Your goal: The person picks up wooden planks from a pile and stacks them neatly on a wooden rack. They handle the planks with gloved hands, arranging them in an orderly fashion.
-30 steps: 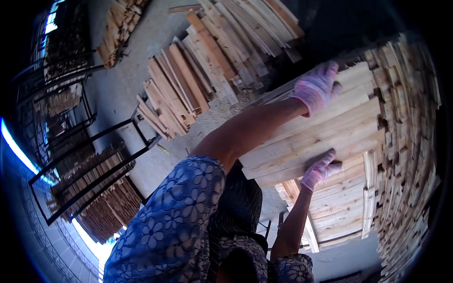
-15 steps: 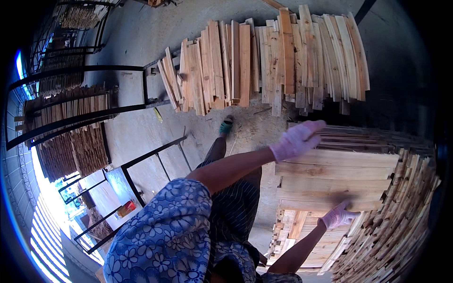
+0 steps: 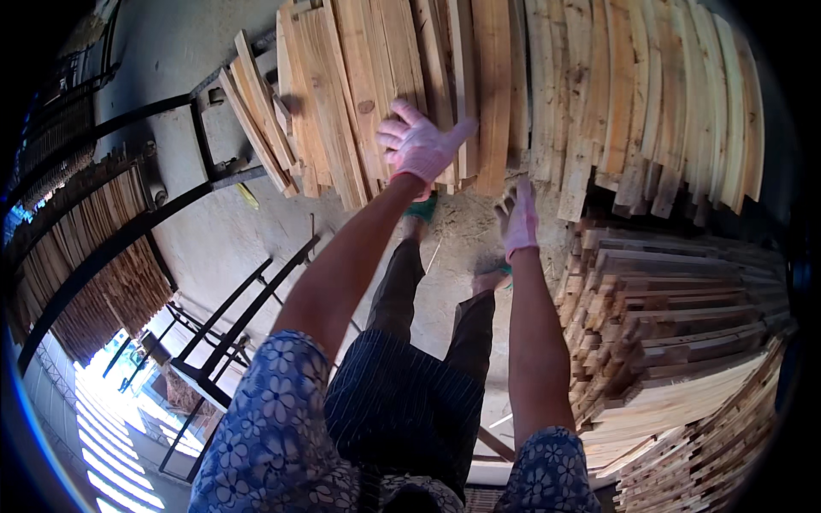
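Note:
Both my hands wear pale pink gloves. My left hand [image 3: 419, 144] is over the near part of a row of light wooden boards [image 3: 342, 85], fingers spread, holding nothing; whether it touches the wood I cannot tell. My right hand [image 3: 519, 218] is stretched forward above the floor, just short of the near ends of the boards, its fingers apart with nothing in them. More boards [image 3: 633, 94] continue the row to the right, their near ends uneven.
A tall stack of boards [image 3: 658, 308] rises close on my right. Black metal frames [image 3: 205, 145] stand at left, with darker stacked wood [image 3: 94, 265] beyond them. A low metal rack [image 3: 231, 333] stands by my left arm. Concrete floor [image 3: 282, 222] lies between.
I have turned from the stack on the right to the row of boards ahead. Both hands have swung left and forward, the left now over the boards.

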